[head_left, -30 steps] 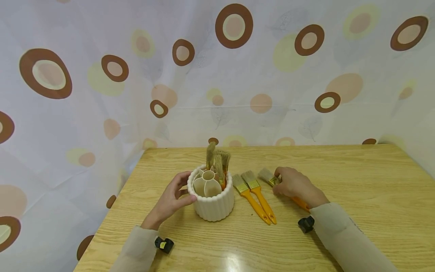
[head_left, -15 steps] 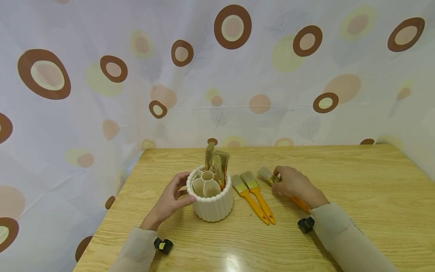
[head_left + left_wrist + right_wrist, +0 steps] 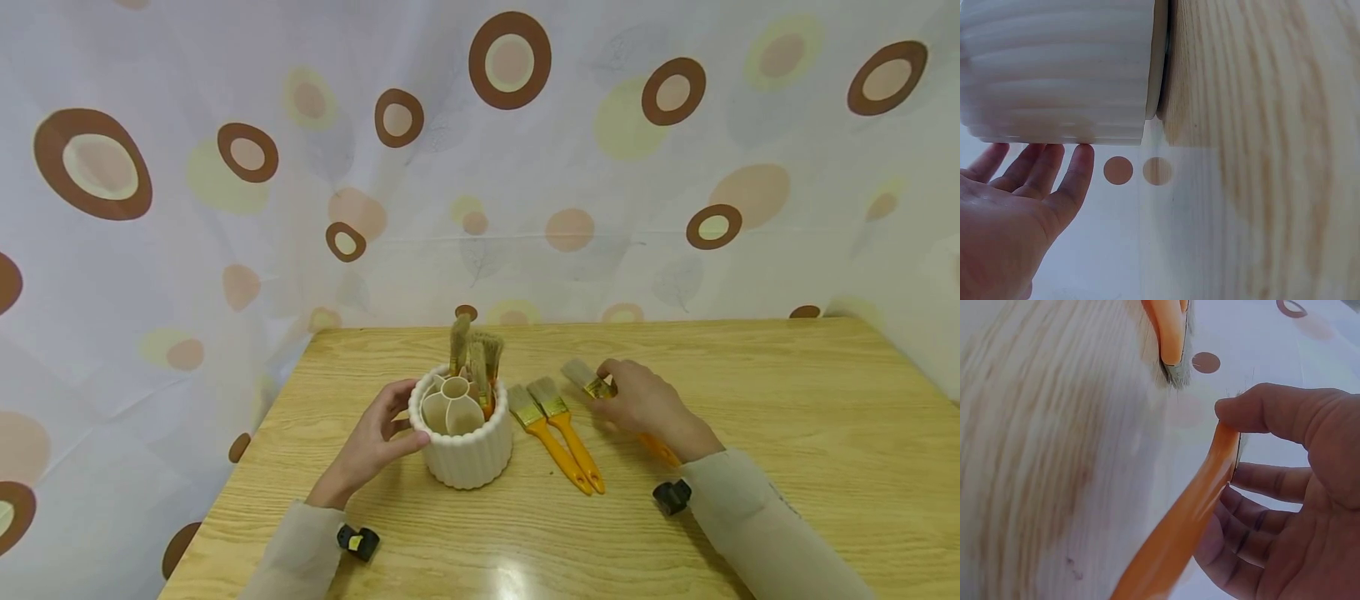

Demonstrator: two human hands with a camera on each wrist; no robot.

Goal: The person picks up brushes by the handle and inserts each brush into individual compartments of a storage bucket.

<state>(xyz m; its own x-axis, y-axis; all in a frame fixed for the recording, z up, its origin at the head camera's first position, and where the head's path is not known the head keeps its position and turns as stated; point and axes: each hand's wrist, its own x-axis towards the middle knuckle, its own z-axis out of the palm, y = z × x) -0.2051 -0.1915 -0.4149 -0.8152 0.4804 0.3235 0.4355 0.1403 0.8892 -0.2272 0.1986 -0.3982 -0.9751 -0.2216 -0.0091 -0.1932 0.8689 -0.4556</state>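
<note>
White, the pot (image 3: 467,460) stood on the counter (image 3: 442,554), your left hand (image 3: 373,435) touching it, fingers (image 3: 1075,178) spread wide. Slightly farther, right of two loose brushes (image 3: 559,452), your right hand (image 3: 648,408) pinched another brush (image 3: 1188,519): apparently the pick-up step; lifting called for a firm hold.

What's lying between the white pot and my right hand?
In the head view, two brushes lie on the table between the pot and your right hand; the held brush's bristles poke in too.
</note>
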